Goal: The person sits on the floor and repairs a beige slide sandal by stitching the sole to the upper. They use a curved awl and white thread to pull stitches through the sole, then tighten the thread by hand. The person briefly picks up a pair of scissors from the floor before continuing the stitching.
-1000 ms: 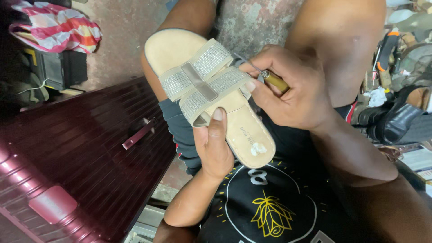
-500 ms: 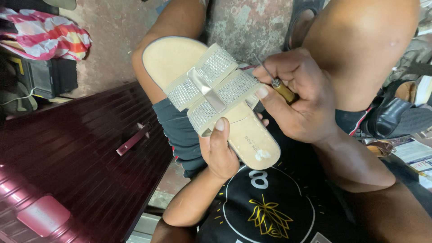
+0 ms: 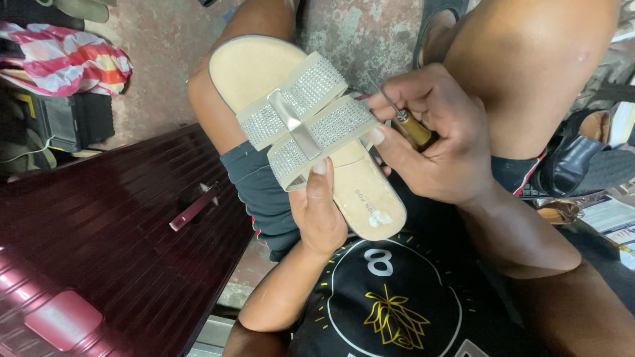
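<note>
Sandal (image 3: 291,125) slants from upper left to lower centre, left hand (image 3: 321,211) gripping beneath; right hand (image 3: 430,142) clenches awl (image 3: 405,120) at its right edge.

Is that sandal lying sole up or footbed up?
Footbed up. The sandal shows its tan insole and glittery straps to the camera; the left hand grips it from beneath.

Ribbed maroon suitcase (image 3: 99,264) lower left, handle facing up. Pink-striped plastic bag (image 3: 63,63) crumpled on concrete floor (image 3: 165,39) above it. Black shoes (image 3: 582,162) piled far right, beside papers (image 3: 612,215).
</note>
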The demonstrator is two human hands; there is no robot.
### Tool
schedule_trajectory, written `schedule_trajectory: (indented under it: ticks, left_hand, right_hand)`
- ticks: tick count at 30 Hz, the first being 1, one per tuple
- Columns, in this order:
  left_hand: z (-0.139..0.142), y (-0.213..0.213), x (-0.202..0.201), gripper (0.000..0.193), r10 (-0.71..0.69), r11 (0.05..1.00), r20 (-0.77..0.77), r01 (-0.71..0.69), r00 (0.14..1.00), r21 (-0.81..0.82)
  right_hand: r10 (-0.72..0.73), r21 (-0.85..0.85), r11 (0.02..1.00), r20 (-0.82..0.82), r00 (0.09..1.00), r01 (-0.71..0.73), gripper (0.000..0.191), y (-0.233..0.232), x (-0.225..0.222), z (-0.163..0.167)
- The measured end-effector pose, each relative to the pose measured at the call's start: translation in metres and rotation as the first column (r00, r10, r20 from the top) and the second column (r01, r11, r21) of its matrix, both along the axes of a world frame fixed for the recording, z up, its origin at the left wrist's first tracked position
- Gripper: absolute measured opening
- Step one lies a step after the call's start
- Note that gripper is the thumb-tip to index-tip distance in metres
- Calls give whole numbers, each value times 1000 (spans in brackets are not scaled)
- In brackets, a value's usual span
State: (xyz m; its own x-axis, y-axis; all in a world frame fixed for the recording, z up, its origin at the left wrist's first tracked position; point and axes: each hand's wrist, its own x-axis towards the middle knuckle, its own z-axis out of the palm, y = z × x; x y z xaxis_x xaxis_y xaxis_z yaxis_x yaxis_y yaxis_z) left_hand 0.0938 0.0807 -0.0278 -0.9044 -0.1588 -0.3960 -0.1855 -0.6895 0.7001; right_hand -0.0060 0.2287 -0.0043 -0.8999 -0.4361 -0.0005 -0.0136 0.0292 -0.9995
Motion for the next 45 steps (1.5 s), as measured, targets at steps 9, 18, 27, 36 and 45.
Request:
schedule_trajectory:
  ticks: [9,18,27,36,45]
  left_hand:
    - [-62,-17,-4,33,106,994,-200,-104,974,18]
    - [-57,-17,-43,36,60,907,-296,72,953,416]
    - [-54,-22,-55,27,-48,838,-314,209,948,503]
    - [-54,-36,-49,50,-193,939,101,213,976,-269]
    - [-10,-64,-37,31,-173,782,-84,85,981,-617]
  right_hand:
    - [55,-430,881,506,861,197,30,2,27,-46]
    - [169,-360,932,302,938,-52,46,4,26,-58]
    - [267,-327,935,395,879,-138,51,6,28,-53]
    - [4,-36,999,212,977,4,52,9,13,-42]
    - [32,83,996,154,988,-45,53,4,9,-41]
